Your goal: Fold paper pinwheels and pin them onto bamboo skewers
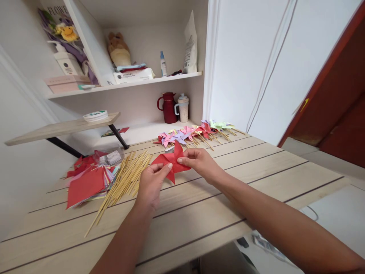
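Hands pinch red pinwheel (table edge near).

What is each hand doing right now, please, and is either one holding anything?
Left hand: closed on the lower left part of the red paper pinwheel.
Right hand: pinching the same pinwheel near its centre.

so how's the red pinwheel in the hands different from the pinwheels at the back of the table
The red pinwheel is held just above the table by the left hand and right hand; the back pinwheels lie in a row. It shows no stick; those have sticks. It is plain red; they mix pink, purple, red and green. Both are folded paper.
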`<action>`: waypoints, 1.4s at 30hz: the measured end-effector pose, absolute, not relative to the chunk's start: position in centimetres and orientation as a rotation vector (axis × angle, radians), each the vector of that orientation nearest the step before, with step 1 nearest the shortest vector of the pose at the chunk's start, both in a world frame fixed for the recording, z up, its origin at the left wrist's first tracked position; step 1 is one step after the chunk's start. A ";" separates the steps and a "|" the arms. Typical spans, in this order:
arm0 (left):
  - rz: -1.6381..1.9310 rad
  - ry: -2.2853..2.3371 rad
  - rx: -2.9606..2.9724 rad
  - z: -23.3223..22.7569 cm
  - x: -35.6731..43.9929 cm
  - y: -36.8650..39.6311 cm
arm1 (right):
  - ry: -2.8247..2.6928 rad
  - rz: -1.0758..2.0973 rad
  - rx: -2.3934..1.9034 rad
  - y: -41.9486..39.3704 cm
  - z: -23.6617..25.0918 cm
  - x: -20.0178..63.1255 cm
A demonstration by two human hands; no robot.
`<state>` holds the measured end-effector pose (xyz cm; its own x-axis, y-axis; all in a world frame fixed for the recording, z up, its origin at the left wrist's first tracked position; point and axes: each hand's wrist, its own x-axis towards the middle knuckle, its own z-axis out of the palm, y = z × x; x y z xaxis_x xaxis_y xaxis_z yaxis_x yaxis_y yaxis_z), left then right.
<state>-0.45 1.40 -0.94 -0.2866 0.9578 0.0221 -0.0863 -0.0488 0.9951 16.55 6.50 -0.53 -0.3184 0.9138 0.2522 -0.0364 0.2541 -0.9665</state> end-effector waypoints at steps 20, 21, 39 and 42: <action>1.587 1.087 0.852 -0.4 -1.6 1.7 | -1.513 1.160 -0.677 7.0 -1.0 17.1; 1.597 1.091 0.858 -0.3 -1.6 1.6 | -1.508 1.131 -0.675 7.1 -1.2 17.1; 1.521 1.392 1.008 0.0 -0.6 1.1 | -1.996 0.310 -0.725 6.7 -0.1 17.6; 1.505 1.409 1.005 0.0 -0.5 1.1 | -1.997 0.335 -0.709 6.7 -0.1 17.7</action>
